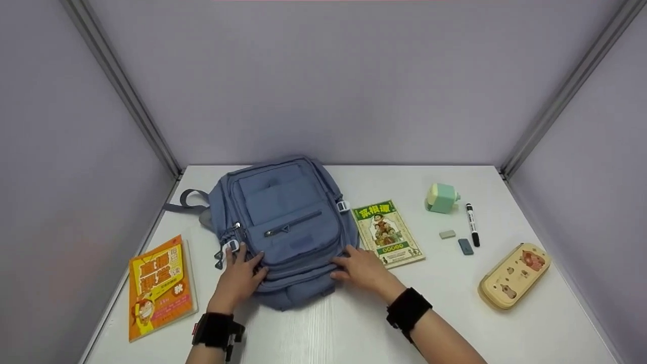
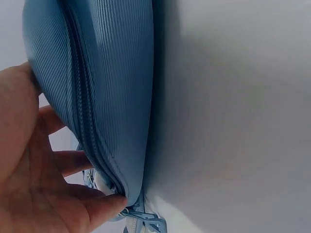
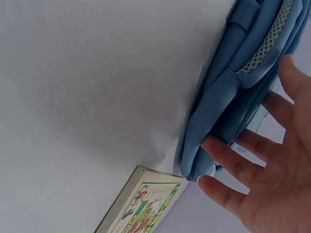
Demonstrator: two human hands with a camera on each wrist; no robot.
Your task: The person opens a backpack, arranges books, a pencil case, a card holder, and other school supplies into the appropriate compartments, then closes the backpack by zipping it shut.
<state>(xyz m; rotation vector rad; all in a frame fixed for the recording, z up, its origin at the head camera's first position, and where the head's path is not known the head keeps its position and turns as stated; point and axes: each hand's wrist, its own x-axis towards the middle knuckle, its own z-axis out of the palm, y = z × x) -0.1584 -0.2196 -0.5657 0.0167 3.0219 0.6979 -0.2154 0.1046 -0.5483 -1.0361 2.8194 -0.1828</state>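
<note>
A blue backpack point(image 1: 283, 217) lies on the white table, front pocket up and slightly turned. My left hand point(image 1: 237, 278) touches its lower left corner beside a white buckle, with fingers spread over the edge. In the left wrist view, the fingertips point(image 2: 114, 206) meet the fabric next to a zipper seam point(image 2: 82, 92). At the lower right side, my right hand point(image 1: 361, 270) rests against the bag with loosely extended fingers. The right wrist view shows those fingers point(image 3: 233, 158) spread along the bag's side, near a mesh strip point(image 3: 267, 46). A green comic-style book point(image 1: 389, 235) lies close by, right of the bag.
An orange-yellow book point(image 1: 160, 288) lies at the left edge. On the right are a mint-green box-shaped item point(image 1: 442, 197), a black-and-white marker point(image 1: 472, 225), two small erasers, one grey-green point(image 1: 447, 234) and one dark point(image 1: 465, 246), and a cream pencil case point(image 1: 514, 276). Panels enclose the table.
</note>
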